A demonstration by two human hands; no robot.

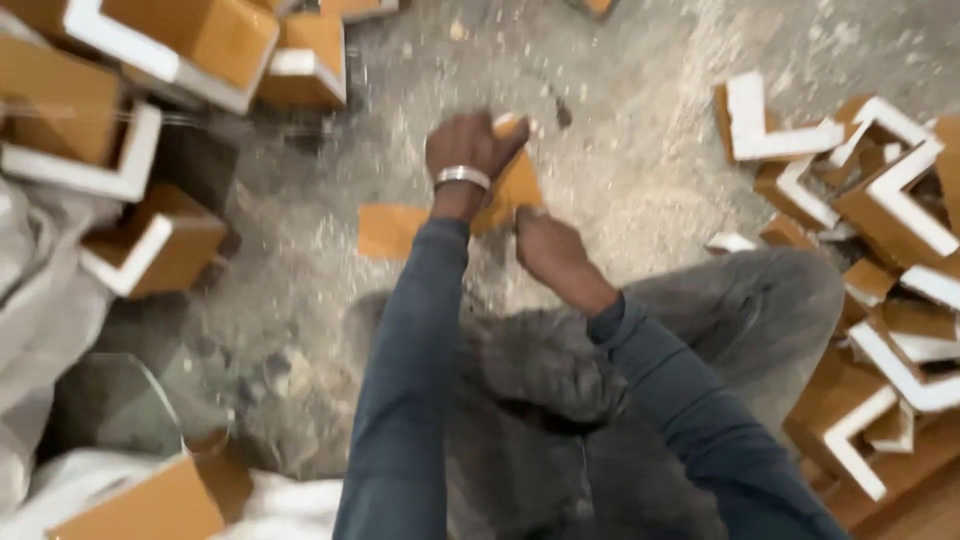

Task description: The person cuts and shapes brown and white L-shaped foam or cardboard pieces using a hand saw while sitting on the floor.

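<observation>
The person sits low over a dusty grey concrete floor [640,170], knees drawn up in grey trousers [740,300], both blue-sleeved arms stretched forward over the middle of the floor.

The left hand [470,145], with a silver metal bangle [462,177] at the wrist, is closed over the upper end of a flat orange-brown L-shaped board piece [400,228]. The fingers wrap its top edge, so this grip is shut on the piece. The right hand [550,250] lies just below and beside it. Its fingers appear to press the same piece near the lower edge, but motion blur hides whether they are curled round it or only resting, so I cannot tell its grip.

The piece is held tilted, one arm of the L trailing toward the left just above the floor. My reading is that the two-handed hold steadies it at both ends so that it does not twist.

Surroundings noted: a heap of orange-brown corner pieces with white edges [880,210] along the right edge of the floor; similar stacked pieces [150,250] along the left edge and far left corner. Pale sacking [40,320] lies at the near left corner.
</observation>
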